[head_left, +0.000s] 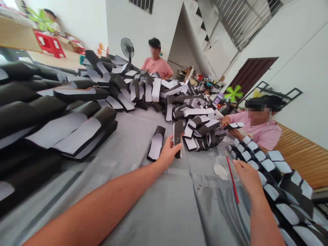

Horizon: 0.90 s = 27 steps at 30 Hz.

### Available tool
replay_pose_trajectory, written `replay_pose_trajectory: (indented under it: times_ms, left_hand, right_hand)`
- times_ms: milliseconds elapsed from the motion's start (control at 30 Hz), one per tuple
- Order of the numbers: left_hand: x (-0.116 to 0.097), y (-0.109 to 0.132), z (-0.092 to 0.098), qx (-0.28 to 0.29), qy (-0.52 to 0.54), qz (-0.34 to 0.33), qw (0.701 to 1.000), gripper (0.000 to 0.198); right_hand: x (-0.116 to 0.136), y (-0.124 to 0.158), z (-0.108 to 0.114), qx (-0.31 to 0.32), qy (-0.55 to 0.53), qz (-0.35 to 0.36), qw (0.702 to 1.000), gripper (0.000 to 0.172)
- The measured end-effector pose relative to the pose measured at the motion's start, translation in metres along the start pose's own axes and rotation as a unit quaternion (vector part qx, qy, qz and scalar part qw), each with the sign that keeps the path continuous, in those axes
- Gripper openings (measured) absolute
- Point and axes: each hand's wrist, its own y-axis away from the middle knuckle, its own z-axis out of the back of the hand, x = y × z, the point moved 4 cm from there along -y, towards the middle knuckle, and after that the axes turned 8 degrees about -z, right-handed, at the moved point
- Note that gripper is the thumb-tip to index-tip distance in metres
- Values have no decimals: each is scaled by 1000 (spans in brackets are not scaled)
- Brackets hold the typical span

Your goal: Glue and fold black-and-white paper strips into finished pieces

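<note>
Left hand (168, 153) with fingers closed around an upright black-and-white strip (178, 136), near the middle of the grey table cover (164, 212); a second strip (155, 143) lies just left. Right hand (247, 178), fingers partly curled, beside a red brush (232, 177); any grip unclear.

We get bright, fairly even indoor light, w/ the white wall (302, 68) close to washed out & a blown-out patch (9, 3) in top-left corner. Only soft shadows under the black card pieces (25, 112), which go blurry toward left edge. Strong wide-angle warp at edges, verticals lean hard; centre looks sharper.
</note>
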Motion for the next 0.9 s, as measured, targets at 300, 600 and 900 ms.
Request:
replay_pose_trajectory:
  times_ms: [300, 600, 900]
  left_hand:
    - [4, -4, -1, -6, 43, -17, 999, 59]
    - [7, -3, 0, 9, 27, -21, 999, 59]
    - [12, -4, 2, 19, 30, -20, 999, 66]
  right_hand:
    - [-11, 0, -21, 36, -59, -16, 998, 48]
    - [-6, 11, -9, -45, -190, -23, 980, 43]
    - [33, 40, 23, -189, -439, 46, 877, 32]
